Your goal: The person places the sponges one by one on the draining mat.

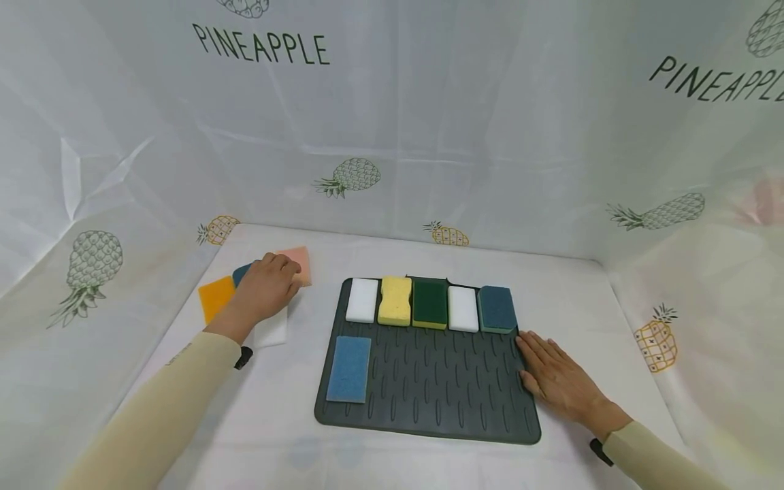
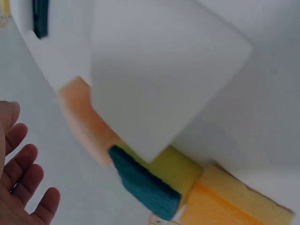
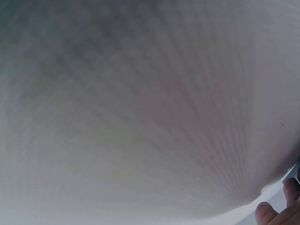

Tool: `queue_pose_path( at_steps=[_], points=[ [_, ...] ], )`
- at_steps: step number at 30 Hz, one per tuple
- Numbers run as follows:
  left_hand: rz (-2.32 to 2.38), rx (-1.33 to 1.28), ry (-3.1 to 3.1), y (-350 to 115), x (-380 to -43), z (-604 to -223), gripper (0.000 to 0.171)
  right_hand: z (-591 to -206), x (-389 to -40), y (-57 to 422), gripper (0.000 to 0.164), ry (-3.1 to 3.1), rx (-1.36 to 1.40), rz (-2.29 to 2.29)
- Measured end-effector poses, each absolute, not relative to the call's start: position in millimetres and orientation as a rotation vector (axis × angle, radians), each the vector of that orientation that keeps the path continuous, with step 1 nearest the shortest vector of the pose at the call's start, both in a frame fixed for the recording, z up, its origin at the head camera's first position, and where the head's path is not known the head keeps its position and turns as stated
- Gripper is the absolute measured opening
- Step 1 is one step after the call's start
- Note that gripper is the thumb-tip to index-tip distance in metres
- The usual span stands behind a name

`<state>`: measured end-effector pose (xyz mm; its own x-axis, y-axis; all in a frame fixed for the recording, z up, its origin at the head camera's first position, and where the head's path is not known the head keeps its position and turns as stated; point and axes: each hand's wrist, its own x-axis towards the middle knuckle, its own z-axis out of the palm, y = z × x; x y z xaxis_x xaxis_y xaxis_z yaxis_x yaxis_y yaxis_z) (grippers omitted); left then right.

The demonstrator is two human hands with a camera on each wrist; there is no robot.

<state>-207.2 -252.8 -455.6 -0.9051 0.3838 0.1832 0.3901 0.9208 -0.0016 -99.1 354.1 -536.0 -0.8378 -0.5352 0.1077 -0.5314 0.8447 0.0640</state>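
Note:
My left hand (image 1: 267, 286) is over a loose group of sponges at the left, its fingers loosely bent with nothing between them. Around it lie an orange sponge (image 1: 216, 297), a peach sponge (image 1: 299, 262), a white sponge (image 1: 271, 329) and a dark blue-green one (image 1: 241, 273) mostly hidden by the hand. The left wrist view shows the white sponge (image 2: 159, 70) up close and the yellow-green sponge with a teal pad (image 2: 145, 183). Flat along the right edge of a dark grey ribbed mat (image 1: 441, 381) rests my right hand (image 1: 560, 381), fingers extended.
Along the mat's far edge stand several sponges in a row: white (image 1: 362, 301), yellow (image 1: 395, 301), dark green (image 1: 430, 303), white (image 1: 463, 309) and dark blue (image 1: 497, 309). A light blue sponge (image 1: 349, 369) lies at its near left. Pineapple-print sheeting (image 1: 392, 116) walls the table.

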Motion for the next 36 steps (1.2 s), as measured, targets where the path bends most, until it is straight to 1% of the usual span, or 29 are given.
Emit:
queue_pose_path(
  at_steps=[9,18,22,26,33,36],
  points=[
    [-0.031,-0.472,-3.068,-271,-232,-462,0.033,-537,-100,354,0.067,-2.908,0.835,-0.054],
    [-0.016,-0.451,-3.094,-275,-242,-472,0.035,-537,-100,354,0.067,-2.908,0.832,-0.056],
    [-0.035,-0.431,-3.084,-275,-243,-477,0.039,-537,-100,354,0.067,-2.911,0.828,-0.059],
    [-0.084,-0.397,-3.044,-277,-242,-481,0.049,-537,-100,354,0.067,-2.916,0.825,-0.059],
    [-0.124,-0.317,-2.989,-277,-237,-485,0.088,-537,-100,354,0.067,-2.909,0.825,-0.050],
    [-0.123,-0.303,-2.983,-277,-236,-487,0.095,-536,-100,353,0.067,-2.897,0.834,-0.047]
  ],
)
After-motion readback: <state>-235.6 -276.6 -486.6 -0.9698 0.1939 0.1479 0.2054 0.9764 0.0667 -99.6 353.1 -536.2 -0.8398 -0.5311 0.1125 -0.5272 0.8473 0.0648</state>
